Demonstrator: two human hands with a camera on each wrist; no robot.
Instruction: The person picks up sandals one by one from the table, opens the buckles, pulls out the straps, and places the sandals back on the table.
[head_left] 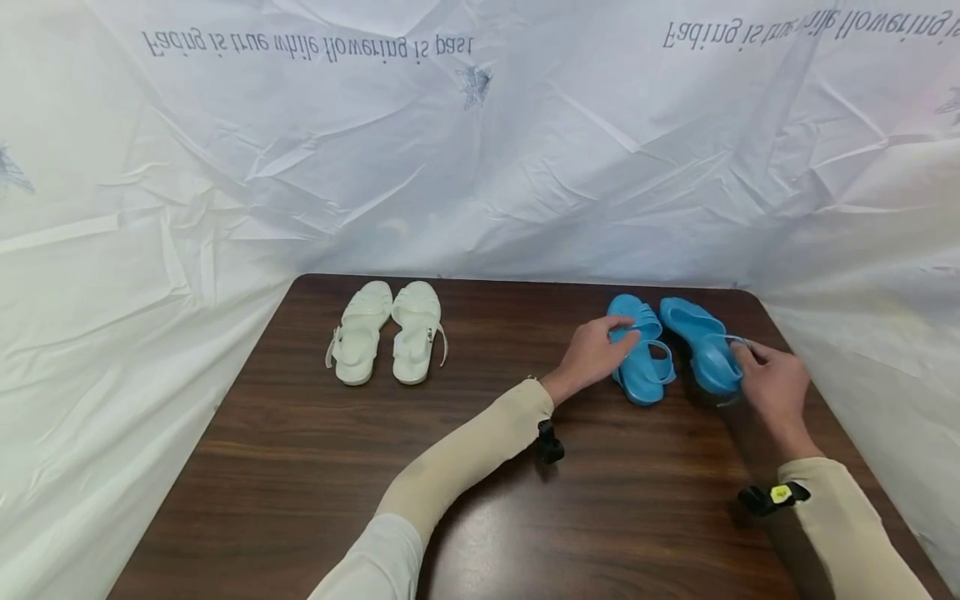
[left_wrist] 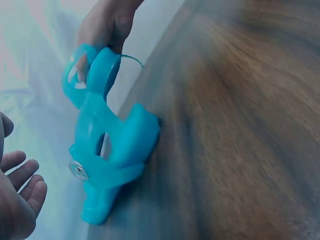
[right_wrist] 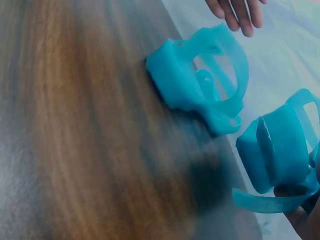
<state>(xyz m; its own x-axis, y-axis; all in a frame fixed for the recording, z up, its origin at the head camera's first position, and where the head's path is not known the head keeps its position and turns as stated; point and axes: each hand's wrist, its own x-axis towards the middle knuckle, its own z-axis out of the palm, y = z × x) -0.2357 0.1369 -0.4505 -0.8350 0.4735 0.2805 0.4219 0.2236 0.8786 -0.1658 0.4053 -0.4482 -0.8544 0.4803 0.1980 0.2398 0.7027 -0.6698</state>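
Two blue sandals stand side by side at the table's far right. Over the left blue sandal [head_left: 641, 375] my left hand [head_left: 592, 354] hovers, its fingers loosely extended. A gap separates those fingers from the sandal in the left wrist view, where a round silver fastener [left_wrist: 77, 170] shows on its strap. My right hand [head_left: 776, 387] pinches the right blue sandal [head_left: 716, 362] near its heel strap. That sandal's heel looks raised, with a shadow below it. In the right wrist view, a loose strap end [right_wrist: 265, 202] hangs from the held sandal, and part of my right hand is cut off.
A pair of white sandals, the left one [head_left: 356, 350] and the right one [head_left: 412, 354], stands at the far left of the dark wooden table [head_left: 510, 350]. Behind the table hangs a white printed sheet [head_left: 480, 167]. Each wrist wears a black strap.
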